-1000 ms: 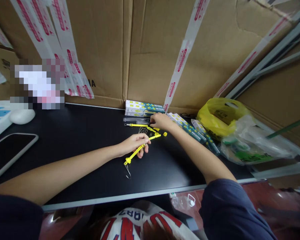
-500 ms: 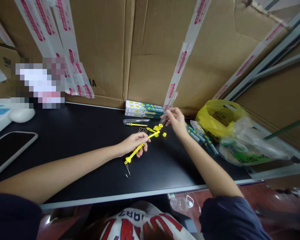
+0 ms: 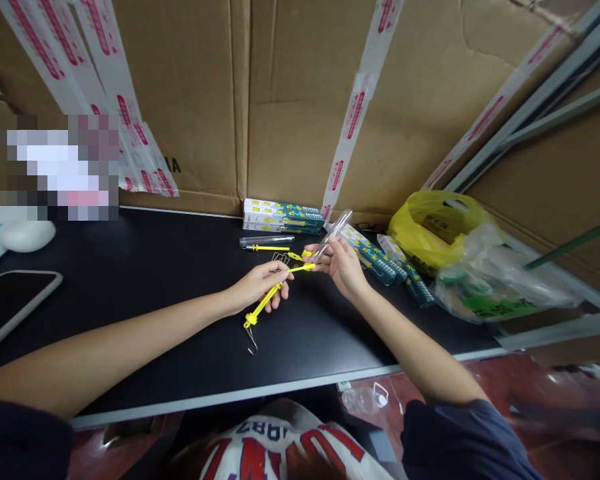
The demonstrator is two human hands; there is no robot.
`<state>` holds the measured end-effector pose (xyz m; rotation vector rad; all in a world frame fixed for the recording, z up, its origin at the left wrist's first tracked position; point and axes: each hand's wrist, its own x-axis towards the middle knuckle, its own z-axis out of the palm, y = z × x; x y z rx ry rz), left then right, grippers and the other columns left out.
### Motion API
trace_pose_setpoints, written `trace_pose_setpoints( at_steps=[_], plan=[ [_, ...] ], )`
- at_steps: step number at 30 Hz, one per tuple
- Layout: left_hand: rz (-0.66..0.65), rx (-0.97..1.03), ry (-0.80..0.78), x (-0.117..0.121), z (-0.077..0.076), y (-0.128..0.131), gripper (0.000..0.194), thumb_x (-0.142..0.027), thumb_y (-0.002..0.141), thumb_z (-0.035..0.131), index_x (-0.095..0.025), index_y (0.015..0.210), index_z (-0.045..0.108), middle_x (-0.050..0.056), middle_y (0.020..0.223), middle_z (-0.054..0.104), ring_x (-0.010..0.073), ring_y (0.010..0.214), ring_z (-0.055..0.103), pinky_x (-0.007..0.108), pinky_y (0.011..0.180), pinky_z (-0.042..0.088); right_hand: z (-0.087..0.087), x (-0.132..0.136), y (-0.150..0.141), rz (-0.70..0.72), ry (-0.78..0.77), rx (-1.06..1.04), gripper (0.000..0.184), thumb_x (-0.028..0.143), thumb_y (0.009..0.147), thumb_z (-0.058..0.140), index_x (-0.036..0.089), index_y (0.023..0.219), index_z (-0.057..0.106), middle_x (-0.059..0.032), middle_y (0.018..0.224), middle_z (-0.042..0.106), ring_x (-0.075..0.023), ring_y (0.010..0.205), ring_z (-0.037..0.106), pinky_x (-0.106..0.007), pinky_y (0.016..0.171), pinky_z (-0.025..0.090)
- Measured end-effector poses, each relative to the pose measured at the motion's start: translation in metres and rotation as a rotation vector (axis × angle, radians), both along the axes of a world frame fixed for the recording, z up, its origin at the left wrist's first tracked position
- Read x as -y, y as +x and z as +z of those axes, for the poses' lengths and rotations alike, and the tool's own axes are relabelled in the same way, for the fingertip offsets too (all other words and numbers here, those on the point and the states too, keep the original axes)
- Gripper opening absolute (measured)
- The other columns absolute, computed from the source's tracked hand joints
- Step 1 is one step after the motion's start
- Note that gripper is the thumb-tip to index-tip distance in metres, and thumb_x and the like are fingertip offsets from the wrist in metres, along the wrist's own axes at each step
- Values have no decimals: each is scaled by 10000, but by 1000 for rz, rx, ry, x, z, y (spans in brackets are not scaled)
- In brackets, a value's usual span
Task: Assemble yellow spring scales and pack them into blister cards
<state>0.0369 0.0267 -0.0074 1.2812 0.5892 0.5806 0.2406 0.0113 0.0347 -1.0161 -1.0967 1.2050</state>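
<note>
My left hand [image 3: 266,285] is closed round a slim yellow spring-scale rod [image 3: 261,307]. A metal hook [image 3: 251,341] dangles from the rod's lower end. My right hand [image 3: 344,265] grips a clear plastic tube [image 3: 334,233], tilted up to the right. The rod's upper tip [image 3: 309,267] meets the right fingers near the tube's lower end; whether it enters the tube I cannot tell. Small yellow parts [image 3: 295,256] and wire hooks [image 3: 281,257] lie just beyond my hands. Another yellow rod [image 3: 271,249] and a clear tube [image 3: 266,240] lie behind them.
Printed boxes [image 3: 280,217] are stacked against the cardboard wall [image 3: 295,120], with more boxes [image 3: 375,257] to the right. A yellow plastic bag [image 3: 420,233] and a clear bag [image 3: 500,287] sit at the right. A phone [image 3: 15,300] lies at the left of the black table [image 3: 180,260].
My right hand has lowered the clear tube toward the yellow rod's upper tip, and its fingers now reach that tip. My left hand still holds the rod. The view has shifted slightly.
</note>
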Motion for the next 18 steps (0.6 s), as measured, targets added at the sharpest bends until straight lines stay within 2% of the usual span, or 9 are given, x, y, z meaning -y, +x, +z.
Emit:
trace_pose_setpoints(
  at_steps=[10, 18],
  plan=[
    [57, 46, -37, -2, -1, 1, 314, -489, 854, 561, -187, 931, 521, -29, 644, 612, 74, 416, 554, 149, 346, 429, -2, 4, -3, -53, 42, 36, 379, 546, 843, 560, 255, 874, 319, 5, 813, 731, -139, 575, 689, -246, 487, 579],
    [23, 0, 12, 2, 1, 0, 341, -513, 852, 553, -197, 975, 514, -23, 661, 626, 81, 406, 563, 152, 338, 428, -8, 10, -14, 71, 58, 17, 393, 477, 818, 634, 258, 900, 319, 12, 854, 718, -160, 669, 716, -267, 518, 591]
  ],
)
